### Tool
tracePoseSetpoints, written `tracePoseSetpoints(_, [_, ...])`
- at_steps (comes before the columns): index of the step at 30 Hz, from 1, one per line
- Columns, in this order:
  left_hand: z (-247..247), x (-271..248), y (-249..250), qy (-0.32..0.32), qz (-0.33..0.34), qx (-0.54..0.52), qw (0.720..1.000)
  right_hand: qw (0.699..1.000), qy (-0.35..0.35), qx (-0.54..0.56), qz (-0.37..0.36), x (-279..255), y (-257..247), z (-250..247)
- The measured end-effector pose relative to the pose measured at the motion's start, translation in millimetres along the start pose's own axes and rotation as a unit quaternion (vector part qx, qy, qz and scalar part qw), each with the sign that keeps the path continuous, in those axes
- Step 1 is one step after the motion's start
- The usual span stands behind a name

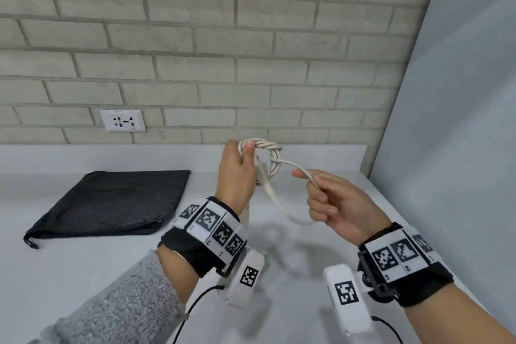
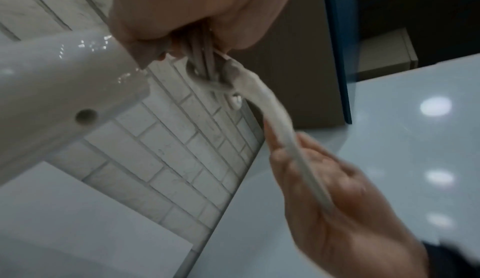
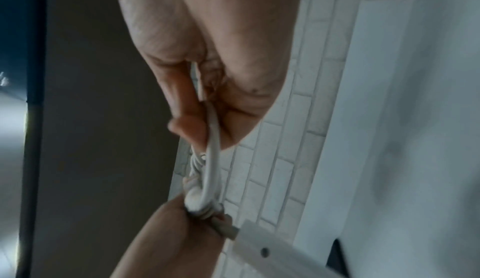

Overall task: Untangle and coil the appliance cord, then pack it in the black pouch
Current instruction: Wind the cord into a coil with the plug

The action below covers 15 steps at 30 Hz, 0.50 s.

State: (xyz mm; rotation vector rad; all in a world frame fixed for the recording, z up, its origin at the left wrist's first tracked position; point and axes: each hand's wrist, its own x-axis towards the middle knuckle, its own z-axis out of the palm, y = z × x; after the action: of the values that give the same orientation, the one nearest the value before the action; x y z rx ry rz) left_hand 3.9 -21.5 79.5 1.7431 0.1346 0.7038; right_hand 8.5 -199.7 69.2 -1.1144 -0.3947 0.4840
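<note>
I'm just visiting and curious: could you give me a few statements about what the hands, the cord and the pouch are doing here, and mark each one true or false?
1. The left hand grips a bundle of loops of the white cord. True.
2. The right hand is empty. False: it pinches a free strand of the cord.
3. The black pouch lies flat on the counter, to the left of both hands. True.
4. The cord is already inside the pouch. False: it is held up above the counter, between the hands.
5. The cord is plugged into the wall socket. False: nothing is plugged into it.
</note>
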Motion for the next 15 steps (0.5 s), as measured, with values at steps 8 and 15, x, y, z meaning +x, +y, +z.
tracePoseSetpoints(8, [-11, 3, 6, -0.053, -0.058, -0.032, 0.996, 0.951, -0.054, -0.304, -0.002, -13, 28, -4])
tracePoseSetpoints(15, [-9, -8, 11, -0.093, -0.088, -0.080, 0.989, 0.898, -0.095, -0.430, -0.017, 17, 51, 18])
